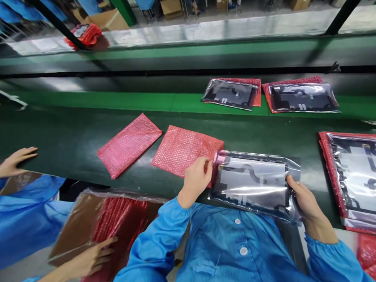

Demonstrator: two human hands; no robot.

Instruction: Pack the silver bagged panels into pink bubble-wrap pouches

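Note:
My left hand (196, 178) pinches the open edge of a pink bubble-wrap bag (184, 149) lying on the dark green belt (66, 142). My right hand (304, 200) grips the right end of a clear shiny antistatic bag (252, 182) holding a flat dark part. The shiny bag's left end meets the pink bag's mouth at my left fingers. A second pink bubble bag (128, 143) lies flat to the left.
A finished pink-and-shiny pack (358, 179) lies at right; two more (232, 93) (301, 96) sit further back. A co-worker in blue at left has one hand (14, 161) on the belt and another (93, 255) on a box of pink bags (116, 219).

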